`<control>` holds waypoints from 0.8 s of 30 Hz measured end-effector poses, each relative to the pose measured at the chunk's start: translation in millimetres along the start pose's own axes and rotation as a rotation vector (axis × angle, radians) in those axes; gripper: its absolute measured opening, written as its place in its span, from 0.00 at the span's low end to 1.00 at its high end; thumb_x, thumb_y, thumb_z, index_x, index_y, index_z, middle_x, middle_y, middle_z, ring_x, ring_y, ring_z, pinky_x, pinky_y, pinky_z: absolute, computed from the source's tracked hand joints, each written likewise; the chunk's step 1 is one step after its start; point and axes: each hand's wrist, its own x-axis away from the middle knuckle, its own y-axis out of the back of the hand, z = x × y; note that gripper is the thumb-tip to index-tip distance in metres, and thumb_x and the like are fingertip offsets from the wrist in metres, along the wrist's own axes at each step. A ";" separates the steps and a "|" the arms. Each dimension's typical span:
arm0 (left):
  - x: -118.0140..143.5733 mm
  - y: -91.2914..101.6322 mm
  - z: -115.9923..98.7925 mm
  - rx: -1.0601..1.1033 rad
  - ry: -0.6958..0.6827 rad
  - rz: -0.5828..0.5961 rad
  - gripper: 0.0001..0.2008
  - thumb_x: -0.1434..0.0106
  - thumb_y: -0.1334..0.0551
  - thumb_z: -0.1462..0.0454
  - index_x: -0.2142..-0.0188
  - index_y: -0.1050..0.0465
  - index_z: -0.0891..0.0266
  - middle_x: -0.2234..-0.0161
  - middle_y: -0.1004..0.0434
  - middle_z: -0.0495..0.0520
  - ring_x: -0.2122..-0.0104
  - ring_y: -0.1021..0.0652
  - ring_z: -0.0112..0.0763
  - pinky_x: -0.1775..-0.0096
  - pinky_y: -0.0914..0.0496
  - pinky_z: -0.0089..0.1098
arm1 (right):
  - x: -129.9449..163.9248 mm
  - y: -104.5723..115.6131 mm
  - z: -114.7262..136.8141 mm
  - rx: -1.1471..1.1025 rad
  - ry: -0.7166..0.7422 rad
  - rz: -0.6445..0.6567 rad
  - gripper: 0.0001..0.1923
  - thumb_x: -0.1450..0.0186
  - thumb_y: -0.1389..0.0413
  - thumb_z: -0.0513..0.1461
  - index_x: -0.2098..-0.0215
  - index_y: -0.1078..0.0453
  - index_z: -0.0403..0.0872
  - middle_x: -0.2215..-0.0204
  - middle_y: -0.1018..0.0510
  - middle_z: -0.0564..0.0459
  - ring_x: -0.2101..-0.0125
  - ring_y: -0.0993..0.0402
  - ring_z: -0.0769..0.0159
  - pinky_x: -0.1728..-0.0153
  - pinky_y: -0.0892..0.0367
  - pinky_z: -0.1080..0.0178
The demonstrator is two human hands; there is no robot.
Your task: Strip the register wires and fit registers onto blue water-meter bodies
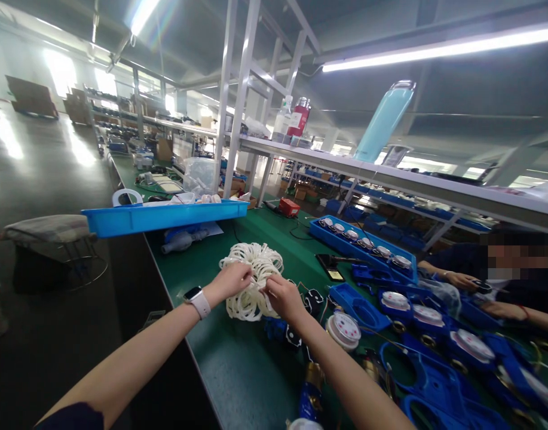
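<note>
Both forearms reach out over the green bench, and I keep my hands together at a bundle of white rings, which sits on the bench just ahead of me. Left hand, the one with the white watch on its wrist, has its fingers closed on the near left edge of the bundle, probably to steady it so the loops do not spread. Right hand pinches a loop at the bundle's near right side, thumb and fingertips pressed together on it, as if I were teasing one ring free of the tangle. Right of the bundle lie blue housings and white dial faces, close enough to reach without leaning. Beyond the bundle to the right, a long blue tray holds a row of capped parts. Left of and behind the bundle, another blue tray overhangs the bench edge. Far right of the bundle, a co-worker's hand rests among more blue parts.
</note>
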 end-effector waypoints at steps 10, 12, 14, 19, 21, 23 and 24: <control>18.5 -8.7 -26.5 -0.272 -0.043 0.046 0.12 0.43 0.38 0.61 0.59 0.26 0.61 0.56 0.26 0.59 0.53 0.28 0.44 0.55 0.35 0.35 | 4.4 5.9 13.0 -0.302 -0.259 -0.102 0.09 0.36 0.45 0.39 0.73 0.37 0.45 0.74 0.31 0.52 0.72 0.33 0.66 0.71 0.39 0.66; 13.4 -5.1 -25.2 -0.312 -0.002 0.034 0.08 0.39 0.41 0.61 0.65 0.25 0.61 0.59 0.25 0.59 0.57 0.26 0.42 0.59 0.34 0.34 | 0.3 13.0 18.8 -0.353 -0.282 -0.088 0.06 0.37 0.45 0.40 0.68 0.33 0.44 0.70 0.29 0.51 0.70 0.31 0.66 0.71 0.36 0.67; 3.1 6.5 -20.8 -0.338 0.083 -0.017 0.11 0.36 0.45 0.61 0.64 0.25 0.61 0.60 0.24 0.58 0.61 0.24 0.39 0.63 0.34 0.32 | 0.9 27.9 23.9 -0.385 -0.303 -0.084 0.09 0.37 0.45 0.40 0.60 0.32 0.45 0.63 0.28 0.49 0.69 0.29 0.66 0.72 0.34 0.67; -33.8 51.4 -16.4 -0.411 0.198 -0.163 0.15 0.33 0.49 0.59 0.58 0.26 0.60 0.57 0.24 0.58 0.59 0.24 0.41 0.64 0.35 0.31 | 29.8 91.1 35.8 -0.371 -0.354 -0.126 0.13 0.36 0.48 0.38 0.53 0.32 0.46 0.59 0.27 0.49 0.67 0.29 0.67 0.71 0.33 0.68; -50.6 63.4 -18.8 -0.443 0.197 -0.208 0.15 0.33 0.50 0.58 0.58 0.26 0.59 0.58 0.23 0.58 0.59 0.24 0.42 0.64 0.35 0.31 | 49.3 118.5 43.7 -0.340 -0.369 -0.125 0.12 0.36 0.47 0.38 0.54 0.31 0.48 0.60 0.27 0.51 0.68 0.29 0.68 0.73 0.33 0.68; -69.5 69.9 -21.8 -0.468 0.196 -0.249 0.15 0.32 0.50 0.57 0.58 0.27 0.59 0.58 0.23 0.58 0.59 0.24 0.42 0.63 0.35 0.31 | 70.8 143.1 55.0 -0.268 -0.379 -0.106 0.12 0.35 0.47 0.39 0.53 0.31 0.51 0.63 0.26 0.53 0.69 0.29 0.69 0.72 0.32 0.69; -80.0 72.0 -23.4 -0.476 0.199 -0.270 0.16 0.32 0.51 0.57 0.58 0.27 0.59 0.58 0.23 0.58 0.59 0.24 0.42 0.63 0.35 0.31 | 82.2 154.0 62.0 -0.235 -0.389 -0.105 0.12 0.34 0.47 0.39 0.52 0.32 0.53 0.64 0.26 0.53 0.69 0.28 0.69 0.71 0.31 0.69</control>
